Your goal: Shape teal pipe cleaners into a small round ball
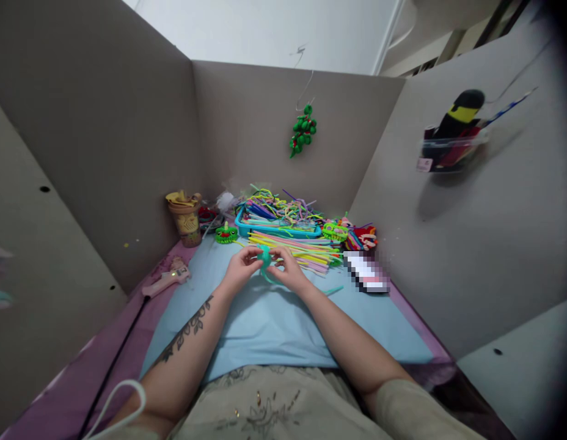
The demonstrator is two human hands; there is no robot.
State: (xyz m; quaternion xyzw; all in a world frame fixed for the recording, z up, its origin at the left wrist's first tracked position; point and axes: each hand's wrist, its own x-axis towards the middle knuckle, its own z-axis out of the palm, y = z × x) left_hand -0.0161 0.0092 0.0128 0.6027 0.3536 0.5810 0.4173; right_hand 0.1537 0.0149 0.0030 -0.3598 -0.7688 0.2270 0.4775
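Above the light blue cloth, my two hands hold a small teal piece of coiled pipe cleaner point(264, 255) between them. My left hand point(242, 269) pinches its left side with thumb and fingers. From the right, my right hand point(287, 269) grips the same piece, fingers bent around it. A loose teal strand curves below the piece and passes behind my right wrist. Its straight end point(333, 290) shows to the right of that wrist. Parts of the piece are hidden by my fingers.
Behind my hands, a blue tray point(278, 232) holds many coloured pipe cleaners, with a loose pile point(306, 249) before it. A pink glue gun point(167, 281) and a cup point(185, 220) stand left. A phone point(366, 272) lies right. Grey panels point(265, 122) enclose the table.
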